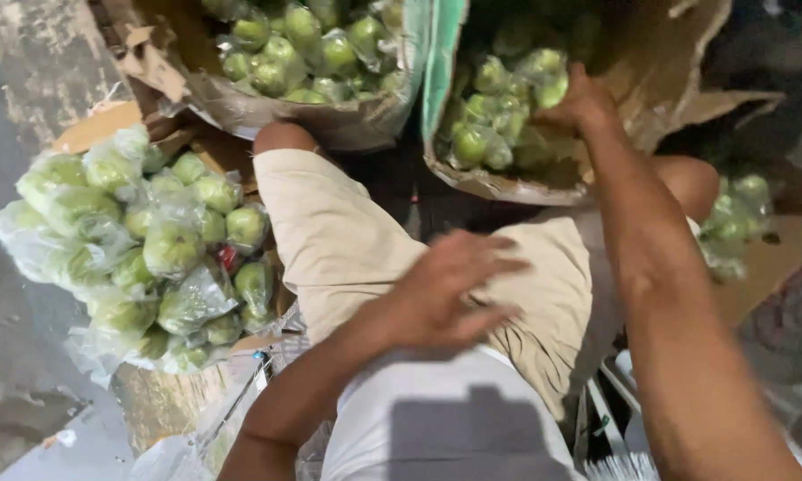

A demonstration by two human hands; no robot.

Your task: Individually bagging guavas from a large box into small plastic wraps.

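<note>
My right hand (582,102) reaches forward into the cardboard box (650,71) in front of me, with the fingers curled down onto the green fruits in plastic bags (508,107) that lie inside it; whether they already pinch one I cannot tell, because my own hand hides the fingertips. My left hand (450,289) hovers over my lap with the fingers spread and holds nothing (it looks a little blurred).

Under the left hand are my beige shorts (347,240) and my white shirt (436,419). I sit low, my knees pointing to the boxes, on a grey, dirty concrete floor (9,330).

To the left of the box that my right hand is in stands a second box (329,120), also full of the same wrapped green fruits. Further to the left of my left hand, near my thigh, a big heap of bagged fruits (142,240) rests on flat cardboard. To the right of my right arm lies a smaller bunch of bagged fruits (735,218), also on cardboard.
</note>
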